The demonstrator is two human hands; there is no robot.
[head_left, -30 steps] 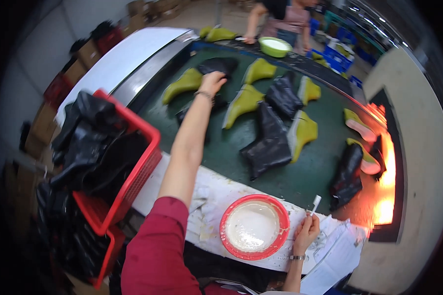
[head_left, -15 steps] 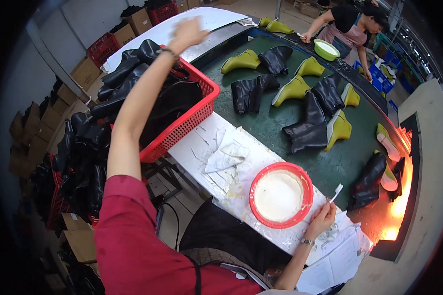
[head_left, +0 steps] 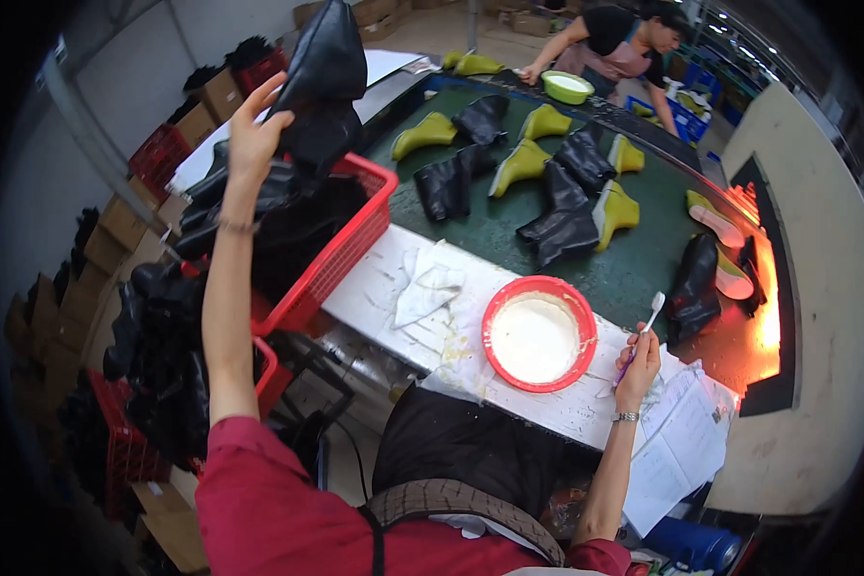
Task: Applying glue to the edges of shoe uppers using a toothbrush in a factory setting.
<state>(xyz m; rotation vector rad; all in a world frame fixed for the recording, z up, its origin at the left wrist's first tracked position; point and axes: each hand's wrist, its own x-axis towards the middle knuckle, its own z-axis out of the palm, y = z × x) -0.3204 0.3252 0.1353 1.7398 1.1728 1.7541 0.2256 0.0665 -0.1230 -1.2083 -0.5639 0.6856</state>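
Observation:
My left hand (head_left: 252, 137) is raised over the red basket (head_left: 348, 248) and grips a black leather boot upper (head_left: 324, 82) by its edge. The basket is packed with more black uppers. My right hand (head_left: 637, 365) rests on the white worktop (head_left: 384, 288) and holds a small white brush (head_left: 649, 315) upright, just right of a red bowl (head_left: 538, 334) full of white paste. A crumpled white rag (head_left: 426, 288) lies left of the bowl.
A green conveyor (head_left: 509, 221) carries black boot uppers on yellow-green lasts (head_left: 428, 133). Another person (head_left: 616, 43) works at its far end beside a green bowl (head_left: 567, 86). Papers (head_left: 677, 444) lie at the right. Cardboard boxes and more red crates stand on the left.
My left arm swung from the conveyor over to the basket and has lifted a black upper out of it. The right hand with the brush has stayed by the bowl.

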